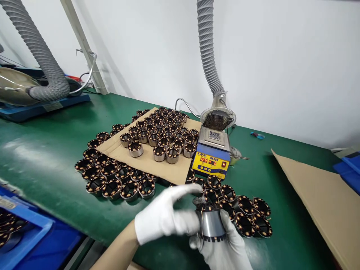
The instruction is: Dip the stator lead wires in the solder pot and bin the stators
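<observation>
A motor stator point(211, 224), a steel ring with copper windings and a dark toothed rim, is tilted in my right hand point(229, 247). That hand wears a white glove, with its fingers wrapped around the stator from below and the right. My left hand point(165, 213), also gloved, is at the stator's left side. Its index finger stretches out above the stator and the lower fingers are slightly blurred, close to its wall; whether they touch is unclear. Just beyond both hands, several stators point(244, 224) stand on the green table point(112, 221).
Many stators point(135, 149) stand on a cardboard sheet point(149, 163), with more underneath and beside it. A blue and yellow solder pot point(209, 163) with red digits sits under a fume hose point(206, 45). Cardboard point(315, 198) lies right; a blue crate point(36, 240) is lower left.
</observation>
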`<state>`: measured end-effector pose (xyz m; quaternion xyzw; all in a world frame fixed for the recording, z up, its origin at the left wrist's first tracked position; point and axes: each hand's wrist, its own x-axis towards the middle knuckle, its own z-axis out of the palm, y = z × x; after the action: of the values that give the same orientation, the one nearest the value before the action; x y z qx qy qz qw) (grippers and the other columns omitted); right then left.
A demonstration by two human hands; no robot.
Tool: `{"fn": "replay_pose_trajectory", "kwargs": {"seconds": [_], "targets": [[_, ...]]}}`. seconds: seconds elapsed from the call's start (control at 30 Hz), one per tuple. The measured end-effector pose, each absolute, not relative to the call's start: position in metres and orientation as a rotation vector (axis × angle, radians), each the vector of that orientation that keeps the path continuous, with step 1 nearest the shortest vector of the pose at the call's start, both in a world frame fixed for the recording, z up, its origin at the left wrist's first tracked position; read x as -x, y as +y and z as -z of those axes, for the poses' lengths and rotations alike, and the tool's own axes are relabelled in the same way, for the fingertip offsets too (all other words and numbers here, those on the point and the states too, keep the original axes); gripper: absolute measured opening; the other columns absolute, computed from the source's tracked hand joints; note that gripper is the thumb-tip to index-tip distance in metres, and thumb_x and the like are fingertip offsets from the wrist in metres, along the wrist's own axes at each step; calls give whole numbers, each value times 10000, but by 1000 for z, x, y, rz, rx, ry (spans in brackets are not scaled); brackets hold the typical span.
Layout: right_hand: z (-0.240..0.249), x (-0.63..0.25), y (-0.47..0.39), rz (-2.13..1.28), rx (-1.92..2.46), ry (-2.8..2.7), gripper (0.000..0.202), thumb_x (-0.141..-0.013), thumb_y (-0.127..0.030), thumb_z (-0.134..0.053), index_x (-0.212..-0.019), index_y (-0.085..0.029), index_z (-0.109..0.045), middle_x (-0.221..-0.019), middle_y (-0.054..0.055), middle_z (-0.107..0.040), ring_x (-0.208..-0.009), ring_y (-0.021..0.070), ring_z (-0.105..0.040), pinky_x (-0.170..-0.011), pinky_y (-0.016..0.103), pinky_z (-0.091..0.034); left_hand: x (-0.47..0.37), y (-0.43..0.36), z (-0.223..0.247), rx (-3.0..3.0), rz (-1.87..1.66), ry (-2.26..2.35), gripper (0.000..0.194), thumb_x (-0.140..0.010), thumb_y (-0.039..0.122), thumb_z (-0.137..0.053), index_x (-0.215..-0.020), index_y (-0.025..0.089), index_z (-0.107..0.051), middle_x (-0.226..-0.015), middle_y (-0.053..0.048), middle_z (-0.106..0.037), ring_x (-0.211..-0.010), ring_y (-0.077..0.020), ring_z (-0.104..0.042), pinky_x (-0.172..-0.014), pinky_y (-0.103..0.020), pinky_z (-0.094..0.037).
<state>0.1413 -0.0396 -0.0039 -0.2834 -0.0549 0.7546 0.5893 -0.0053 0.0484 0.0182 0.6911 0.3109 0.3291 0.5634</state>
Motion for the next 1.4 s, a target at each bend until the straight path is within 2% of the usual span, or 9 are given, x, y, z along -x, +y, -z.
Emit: {"fn": "replay_pose_trajectory", "kwargs": {"seconds": [0.1, 0.3, 0.37, 0.47, 0.63, 0.87, 1.1, 1.3, 1.4], "targets": [[11, -140, -38, -1719, 679, -102, 396, -679, -536, -758, -920, -225, -712, -1035, 67, -719, -927, 231, -653, -687, 339, -542, 3, 43, -19, -1825, -603, 610, 739, -562, 280, -785, -1264, 195, -573, -1326, -101, -584, -1214, -294, -526, -1083, -417, -365], [4, -128, -37, -1725, 647, -229, 330, -721, -483, -751, -841, -176, -728, -780, 65, -727, -598, 145, -639, -486, 204, -426, -21, 45, -22, -1274, -838, 765, 152, -683, 250, -635, -752, 174, -746, -890, -50, -755, -878, -220, -679, -847, -308, -524], [0, -129, -37, -1743, 618, -272, 344, -713, -488, -755, -849, -173, -727, -805, 82, -724, -591, 141, -635, -454, 180, -381, -22, 49, -21, -1152, -955, 831, 197, -745, 296, -611, -637, 172, -718, -738, -41, -743, -747, -193, -673, -758, -286, -531], [-1, -131, -37, -1747, 640, -267, 396, -701, -494, -763, -943, -184, -716, -863, 101, -717, -619, 157, -635, -460, 191, -386, -17, 51, -21, -1087, -1064, 869, 212, -771, 346, -634, -715, 163, -728, -718, -36, -733, -723, -176, -659, -741, -274, -527], [2, -122, -35, -1527, 742, -275, 247, -714, -429, -773, -826, -220, -704, -706, 11, -675, -596, 139, -594, -553, 250, -460, -25, 33, -30, -1025, -746, 890, 265, -645, 248, -672, -896, 196, -741, -903, -24, -745, -431, -106, -563, -344, -213, -401], [-6, -127, -36, -1704, 673, -289, 415, -673, -476, -790, -949, -179, -706, -865, 90, -710, -644, 164, -621, -481, 222, -425, -28, 40, -28, -677, -1311, 956, 179, -651, 312, -710, -764, 173, -710, -614, 7, -714, -632, -138, -671, -697, -214, -537], [-3, -140, -37, -1827, 610, -85, 474, -694, -616, -704, -960, -225, -718, -1026, 68, -729, -908, 234, -663, -754, 374, -534, -2, 31, -5, -1612, -735, 675, 922, -389, 134, -849, -1264, 243, -578, -1361, -99, -548, -1250, -327, -488, -1101, -459, -346], [-6, -143, -34, -2092, 527, -155, 507, -687, -562, -743, -888, -97, -715, -842, 91, -748, -756, 200, -697, -673, 279, -499, -18, 34, -28, -1242, -916, 769, 127, -645, 229, -683, -756, 191, -731, -858, -33, -733, -811, -208, -667, -778, -294, -541], [-9, -143, -33, -2153, 494, -151, 551, -649, -606, -748, -860, -98, -714, -822, 75, -744, -761, 193, -701, -658, 251, -488, -20, 36, -33, -1172, -1021, 774, 204, -754, 237, -559, -624, 200, -711, -698, -18, -724, -733, -174, -663, -727, -250, -528]]}}
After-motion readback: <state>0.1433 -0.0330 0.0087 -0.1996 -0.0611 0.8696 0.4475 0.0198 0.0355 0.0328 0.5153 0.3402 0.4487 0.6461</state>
